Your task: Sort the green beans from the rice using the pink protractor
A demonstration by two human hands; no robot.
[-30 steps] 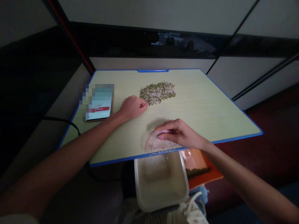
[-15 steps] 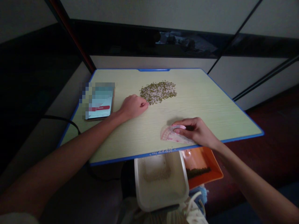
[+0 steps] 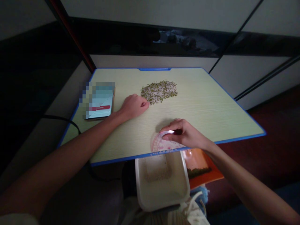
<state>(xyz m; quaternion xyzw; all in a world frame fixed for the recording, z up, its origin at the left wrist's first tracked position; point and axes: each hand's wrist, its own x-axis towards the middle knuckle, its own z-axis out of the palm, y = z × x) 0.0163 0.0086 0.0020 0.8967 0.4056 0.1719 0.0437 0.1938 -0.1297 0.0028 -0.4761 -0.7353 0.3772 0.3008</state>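
Note:
My right hand [image 3: 185,134] grips a clear pink protractor [image 3: 159,143] between thumb and fingers. The protractor lies low over the table's near edge, where some small pale grains [image 3: 161,152] show. My left hand [image 3: 134,107] rests on the table as a closed fist, at the near left side of a spread of mixed green and pale grains [image 3: 160,91]. Below the edge is a white plastic tub [image 3: 161,195] with a thin layer of pale grains at its bottom. Beside it an orange container [image 3: 195,161] holds a dark green heap.
A pale, blue-rimmed table [image 3: 206,106] fills the middle. On its left lies a lit tablet [image 3: 103,100], partly blurred out. A black cable [image 3: 62,118] runs at the left edge. Cabinet panels [image 3: 150,61] stand close behind the table.
My right hand has drawn the protractor left and toward me, up to the table's near edge. My left hand has stayed in place.

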